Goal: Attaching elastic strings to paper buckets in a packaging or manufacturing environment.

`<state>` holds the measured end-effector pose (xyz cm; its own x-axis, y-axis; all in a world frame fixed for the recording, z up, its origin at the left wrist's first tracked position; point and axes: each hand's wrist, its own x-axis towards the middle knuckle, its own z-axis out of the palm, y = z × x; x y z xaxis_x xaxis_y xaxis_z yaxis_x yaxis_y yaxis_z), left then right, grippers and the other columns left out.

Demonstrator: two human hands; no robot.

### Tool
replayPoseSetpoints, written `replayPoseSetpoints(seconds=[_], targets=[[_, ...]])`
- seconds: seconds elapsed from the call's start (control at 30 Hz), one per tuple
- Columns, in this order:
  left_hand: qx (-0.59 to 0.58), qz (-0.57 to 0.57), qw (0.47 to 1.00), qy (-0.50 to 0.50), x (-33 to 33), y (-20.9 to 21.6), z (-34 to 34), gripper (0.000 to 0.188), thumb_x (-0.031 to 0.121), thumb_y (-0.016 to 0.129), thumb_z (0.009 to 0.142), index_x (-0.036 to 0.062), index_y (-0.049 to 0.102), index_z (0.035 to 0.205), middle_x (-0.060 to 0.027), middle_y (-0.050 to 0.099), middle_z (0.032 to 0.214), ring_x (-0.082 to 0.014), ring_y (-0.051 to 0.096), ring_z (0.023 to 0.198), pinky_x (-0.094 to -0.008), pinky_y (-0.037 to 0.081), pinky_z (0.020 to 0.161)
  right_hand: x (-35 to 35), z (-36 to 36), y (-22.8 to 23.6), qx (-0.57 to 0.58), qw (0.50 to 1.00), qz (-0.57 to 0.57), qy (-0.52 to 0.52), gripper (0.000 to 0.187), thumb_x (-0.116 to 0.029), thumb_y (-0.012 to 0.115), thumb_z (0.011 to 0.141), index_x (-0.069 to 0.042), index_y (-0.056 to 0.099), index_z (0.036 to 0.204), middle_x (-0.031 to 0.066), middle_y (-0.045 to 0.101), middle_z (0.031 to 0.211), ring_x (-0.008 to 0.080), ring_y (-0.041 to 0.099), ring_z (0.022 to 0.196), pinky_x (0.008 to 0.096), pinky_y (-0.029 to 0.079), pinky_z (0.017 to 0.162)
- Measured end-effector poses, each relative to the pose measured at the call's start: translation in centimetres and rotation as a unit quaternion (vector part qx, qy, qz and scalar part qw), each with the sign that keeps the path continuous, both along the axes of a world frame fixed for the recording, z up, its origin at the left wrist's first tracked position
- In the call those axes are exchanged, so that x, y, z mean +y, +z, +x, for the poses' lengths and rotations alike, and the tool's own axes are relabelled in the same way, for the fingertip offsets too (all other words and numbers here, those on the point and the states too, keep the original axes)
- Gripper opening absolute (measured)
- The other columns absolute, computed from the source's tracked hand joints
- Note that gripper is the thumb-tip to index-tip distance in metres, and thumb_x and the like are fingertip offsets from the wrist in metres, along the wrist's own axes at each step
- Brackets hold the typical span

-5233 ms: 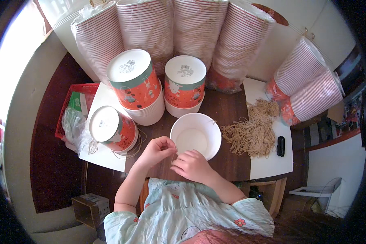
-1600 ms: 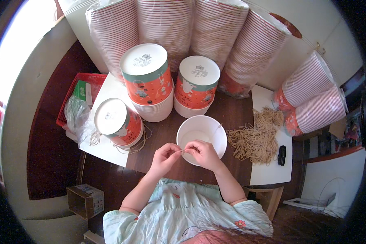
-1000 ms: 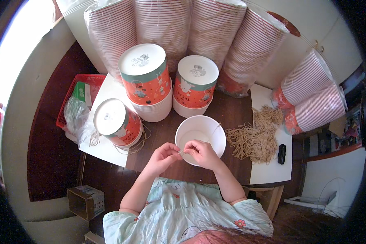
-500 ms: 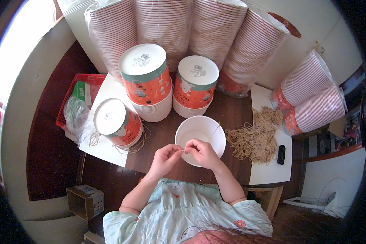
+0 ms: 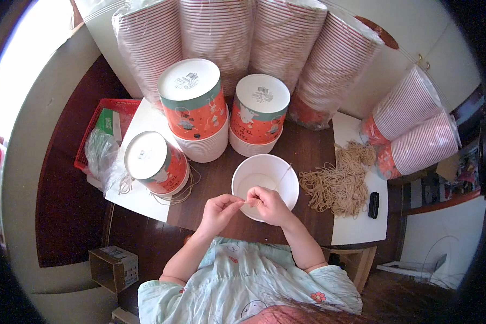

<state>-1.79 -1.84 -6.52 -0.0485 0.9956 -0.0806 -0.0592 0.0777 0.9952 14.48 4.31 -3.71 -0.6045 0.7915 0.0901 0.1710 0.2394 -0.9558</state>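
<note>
A white paper bucket (image 5: pixel 254 166) stands upright on the brown tabletop, its open mouth facing me. A thin beige string (image 5: pixel 284 174) shows at the right inside wall, near the rim, and runs down toward my hands. Over the near left part of the bucket, my left hand (image 5: pixel 220 212) and my right hand (image 5: pixel 267 206) meet with their fingertips pinched together. A short piece of the string seems to lie between those fingertips; the fingers mostly hide it. Right of the bucket lies a loose heap of beige strings (image 5: pixel 329 186).
Upside-down orange and green printed buckets (image 5: pixel 197 116) stand in stacks beyond and left. Tall plastic-wrapped bucket stacks (image 5: pixel 216 32) line the back, with more wrapped stacks (image 5: pixel 410 108) at right. A black object (image 5: pixel 373 205) lies near the right edge. A red basket (image 5: pixel 92 129) sits far left.
My hands stay pinched together over the bucket, with only a slight shift of the fingers. The bucket has barely moved.
</note>
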Motion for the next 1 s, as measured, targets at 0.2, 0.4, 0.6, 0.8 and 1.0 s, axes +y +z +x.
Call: replayPoseSetpoints(seconds=[0.2, 0.4, 0.6, 0.8, 1.0], targets=[[0.121, 0.088, 0.989, 0.014, 0.0, 0.9, -0.5, 0.012, 0.006, 0.066, 0.075, 0.0017, 0.064, 0.087, -0.0034, 0.057, 0.078, -0.0092, 0.052, 0.071, -0.021, 0.042, 0.06, 0.3, 0.1, 0.6, -0.009, 1.0, 0.0, 0.015, 0.005, -0.005, 0.054, 0.08, 0.0, 0.053, 0.081, 0.0104, 0.058, 0.073, 0.0175, 0.057, 0.068, 0.0291, 0.044, 0.061], [0.203, 0.14, 0.969, 0.022, 0.6, 4.3, -0.3, 0.017, 0.006, 0.072, 0.067, 0.0039, 0.064, 0.082, -0.0045, 0.051, 0.078, -0.0158, 0.05, 0.072, -0.0242, 0.04, 0.06, 0.8, 0.0, 1.2, -0.024, 0.999, 0.001, 0.025, 0.008, -0.008, 0.057, 0.081, 0.0, 0.057, 0.083, 0.0098, 0.059, 0.074, 0.0144, 0.057, 0.066, 0.0278, 0.045, 0.061], [0.286, 0.204, 0.936, 0.012, 1.2, 3.9, -0.3, 0.011, 0.006, 0.07, 0.068, 0.0038, 0.063, 0.077, -0.0065, 0.051, 0.079, -0.0182, 0.052, 0.071, -0.0265, 0.043, 0.057, 0.9, 0.2, 0.9, 0.013, 0.999, -0.021, 0.036, 0.009, -0.005, 0.057, 0.082, -0.001, 0.055, 0.089, 0.0065, 0.059, 0.075, 0.0128, 0.057, 0.07, 0.0254, 0.045, 0.062], [0.268, 0.163, 0.949, -0.013, 1.1, 3.7, -0.6, 0.011, 0.007, 0.07, 0.067, 0.0036, 0.062, 0.074, -0.0075, 0.052, 0.08, -0.0216, 0.053, 0.075, -0.0294, 0.044, 0.061, 0.7, 0.1, 0.2, 0.075, 0.996, -0.052, 0.009, 0.023, -0.001, 0.057, 0.082, -0.004, 0.044, 0.101, 0.0027, 0.055, 0.08, 0.0081, 0.054, 0.076, 0.0226, 0.043, 0.07], [0.27, 0.14, 0.952, -0.025, 0.8, 3.2, -1.3, 0.012, 0.008, 0.07, 0.067, 0.0038, 0.062, 0.074, -0.0083, 0.052, 0.082, -0.0238, 0.053, 0.078, -0.032, 0.044, 0.068, 1.1, 1.1, 1.4, 0.239, 0.961, -0.135, -0.023, 0.019, -0.004, 0.059, 0.082, -0.006, 0.045, 0.094, 0.002, 0.052, 0.081, 0.01, 0.052, 0.078, 0.0238, 0.043, 0.073]])
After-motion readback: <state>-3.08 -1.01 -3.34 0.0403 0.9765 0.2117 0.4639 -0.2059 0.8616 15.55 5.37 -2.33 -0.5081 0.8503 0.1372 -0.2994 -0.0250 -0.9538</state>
